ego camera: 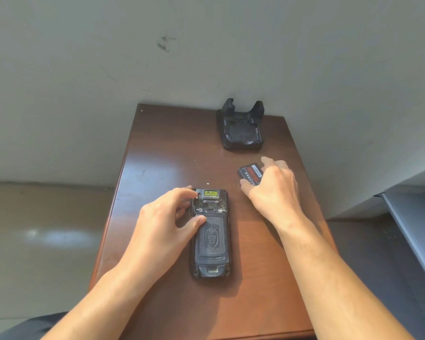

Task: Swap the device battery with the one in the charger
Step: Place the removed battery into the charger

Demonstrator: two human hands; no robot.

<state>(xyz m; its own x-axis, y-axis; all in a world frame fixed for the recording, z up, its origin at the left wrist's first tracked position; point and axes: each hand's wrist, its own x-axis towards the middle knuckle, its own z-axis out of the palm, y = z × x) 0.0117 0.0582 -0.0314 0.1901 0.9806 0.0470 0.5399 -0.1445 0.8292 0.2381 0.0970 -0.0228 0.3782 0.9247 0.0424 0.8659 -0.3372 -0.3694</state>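
A black handheld device (211,239) lies face down on the brown table (167,153), its textured back cover on. My left hand (162,224) rests against the device's upper left side, thumb on the cover and fingertips at the top corner. To the right a flat black battery (249,173) with a red label lies on the table. My right hand (271,187) is over it, thumb and fingers touching its near and right edges. A black charger cradle (241,127) stands at the far right of the table, and I see no battery in its slot.
The small table stands against a pale wall (206,45). A grey floor (47,229) lies to the left. A grey metal shelf edge (412,222) runs along the right side. My dark trouser leg (30,327) shows at the bottom left.
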